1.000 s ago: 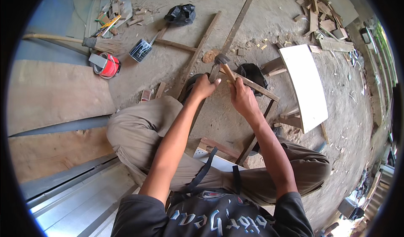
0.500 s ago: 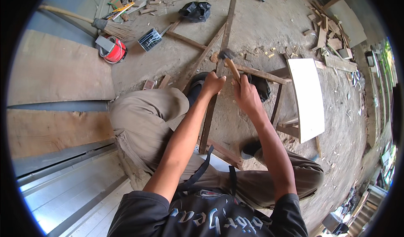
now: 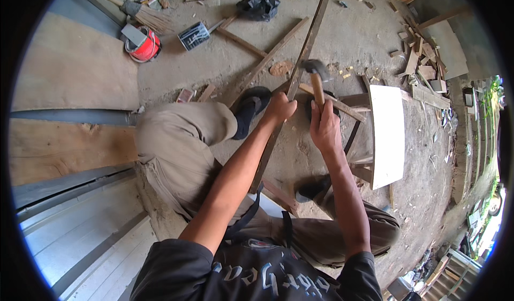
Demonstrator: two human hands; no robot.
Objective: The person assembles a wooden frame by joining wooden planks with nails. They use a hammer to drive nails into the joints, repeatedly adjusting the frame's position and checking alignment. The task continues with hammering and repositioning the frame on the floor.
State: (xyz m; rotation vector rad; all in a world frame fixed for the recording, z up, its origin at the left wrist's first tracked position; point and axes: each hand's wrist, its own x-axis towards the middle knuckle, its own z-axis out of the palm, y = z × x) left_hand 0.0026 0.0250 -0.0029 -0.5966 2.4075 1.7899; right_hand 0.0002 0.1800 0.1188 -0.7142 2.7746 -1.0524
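Observation:
My right hand (image 3: pixel 325 125) grips the wooden handle of a hammer (image 3: pixel 316 79), its grey metal head raised above a thin cross slat (image 3: pixel 337 102). My left hand (image 3: pixel 280 108) is closed around a long dark wooden slat (image 3: pixel 300 71) that runs from my lap up toward the top of the view. Both hands sit close together over the joint where the slats cross. Black sandals (image 3: pixel 250 108) show on my feet, beside my tan trousers.
A white board (image 3: pixel 386 135) lies right of my hands on a small wooden frame. A red-and-white tool (image 3: pixel 142 43), a broom (image 3: pixel 140 12), a striped box (image 3: pixel 194 35) and a black bag (image 3: pixel 258 6) lie far left. Wood scraps (image 3: pixel 417 60) litter the right.
The view has shifted so the slats and hands sit lower in the picture. The hammer head has lifted away from the slat, and my left hand has stayed on the long slat.

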